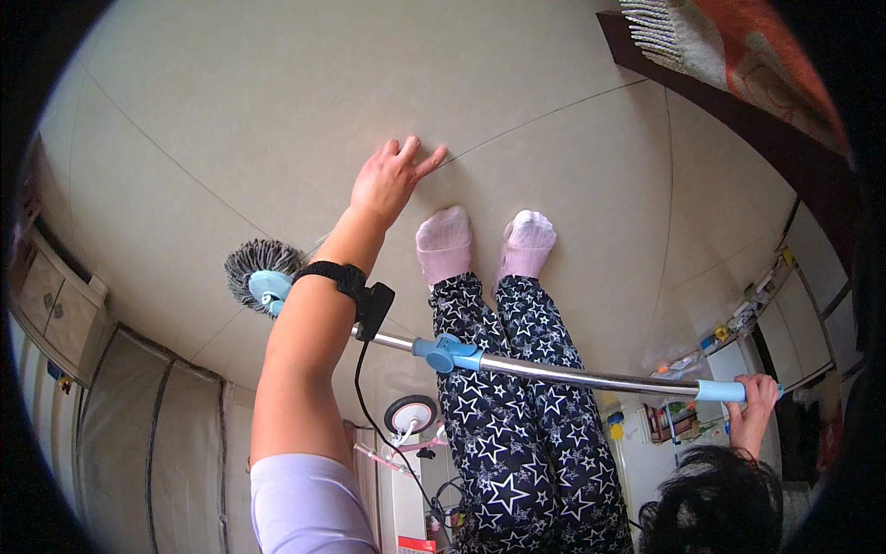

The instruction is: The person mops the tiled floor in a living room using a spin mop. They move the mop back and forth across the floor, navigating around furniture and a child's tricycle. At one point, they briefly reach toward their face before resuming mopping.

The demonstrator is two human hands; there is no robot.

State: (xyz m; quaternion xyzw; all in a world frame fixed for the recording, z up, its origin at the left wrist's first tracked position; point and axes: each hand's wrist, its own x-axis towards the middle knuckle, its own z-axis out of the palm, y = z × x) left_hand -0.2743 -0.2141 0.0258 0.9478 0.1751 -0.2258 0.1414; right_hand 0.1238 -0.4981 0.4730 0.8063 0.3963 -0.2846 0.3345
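My right hand [757, 406] is wrapped round the light blue end grip of a mop [563, 374], far to the right. The steel pole runs leftward across my legs, with a blue joint [447, 354] near its middle. It passes under my left forearm to a round head of grey strands [251, 270] resting on the floor. My left hand [388, 180] is stretched out over the floor tiles, fingers apart, holding nothing that I can see. A black strap with a small box [355, 294] sits round that forearm, and a cable hangs from it.
Pale tiles [305, 83] cover the floor, where I stand in pink socks [448, 245]. A dark wooden furniture edge [738, 125] with a fringed cover [701, 42] is at upper right. Cabinets [60, 295] stand left. A small wheeled pink frame [409, 415] and shelves [660, 425] are behind me.
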